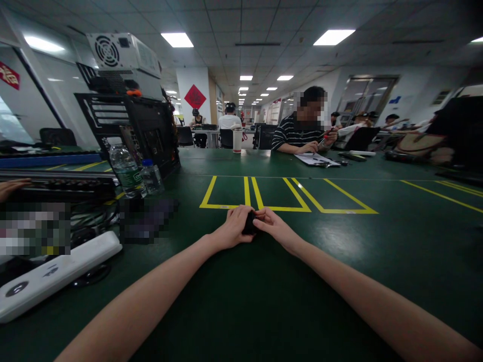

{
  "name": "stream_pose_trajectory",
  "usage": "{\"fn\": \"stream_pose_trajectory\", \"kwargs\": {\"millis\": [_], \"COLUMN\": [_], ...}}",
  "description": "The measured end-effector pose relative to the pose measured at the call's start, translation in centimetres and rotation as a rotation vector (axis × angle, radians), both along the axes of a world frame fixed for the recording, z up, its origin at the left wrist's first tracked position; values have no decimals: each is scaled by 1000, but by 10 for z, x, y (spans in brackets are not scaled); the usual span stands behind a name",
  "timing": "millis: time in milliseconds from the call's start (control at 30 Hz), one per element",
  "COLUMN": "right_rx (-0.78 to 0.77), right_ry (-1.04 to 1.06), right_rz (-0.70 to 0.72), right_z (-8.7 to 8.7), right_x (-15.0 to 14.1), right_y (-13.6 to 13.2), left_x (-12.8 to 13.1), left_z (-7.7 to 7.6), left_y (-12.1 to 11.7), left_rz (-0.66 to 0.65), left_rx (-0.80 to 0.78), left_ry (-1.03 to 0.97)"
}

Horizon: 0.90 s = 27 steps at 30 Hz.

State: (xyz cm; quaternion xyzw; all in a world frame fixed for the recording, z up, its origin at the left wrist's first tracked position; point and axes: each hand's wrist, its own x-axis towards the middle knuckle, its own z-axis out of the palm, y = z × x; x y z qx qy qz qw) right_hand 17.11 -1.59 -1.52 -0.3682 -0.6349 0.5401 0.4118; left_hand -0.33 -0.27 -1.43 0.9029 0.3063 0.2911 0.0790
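A small black object [249, 223] sits between the person's two hands, at or just above the green tabletop [234, 301], on the near side of the yellow tape outlines [247, 193]. It is mostly covered, so what exactly it is cannot be told. The left hand [237, 224] is curled around its left side, fingers over the far side and thumb on the near side, and appears to have hold of it. The right hand [269, 223] has its thumb and forefinger nearly together at the object's right edge; whether they pinch it or only touch it is unclear.

As far as can be judged, the handling is under way: the object is in hand and not let go. No finished change to it shows, and how much is left cannot be read from this view. The taped outlines hold nothing visible.

To the left lie a long white device [60, 276] and tangled cables [94, 221]. Behind them stand a water bottle with a green label [130, 171], a smaller blue-capped bottle [151, 180] and an open black computer case [153, 130] with a power supply unit [124, 53] on top. Another person's hand [13, 188] shows at the left edge. Across the table, a person in a striped shirt [292, 134] leans over a clipboard [316, 160], near a white cup [237, 140].
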Motion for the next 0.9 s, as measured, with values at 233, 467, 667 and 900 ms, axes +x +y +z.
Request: {"fn": "stream_pose_trajectory", "kwargs": {"millis": [233,467,667,900], "right_rx": [-42,7,0,-23], "right_ry": [-36,-22,-34,-37], "right_rz": [-39,74,6,21], "right_z": [-1,-3,-3,-3], "right_x": [-2,4,2,4], "right_y": [4,5,5,5], "left_x": [1,-1,0,-1], "left_z": [-2,0,1,2], "left_y": [1,0,-2,-2], "left_rz": [7,4,2,3], "left_rx": [14,0,-3,-15], "left_ry": [5,13,-3,6]}}
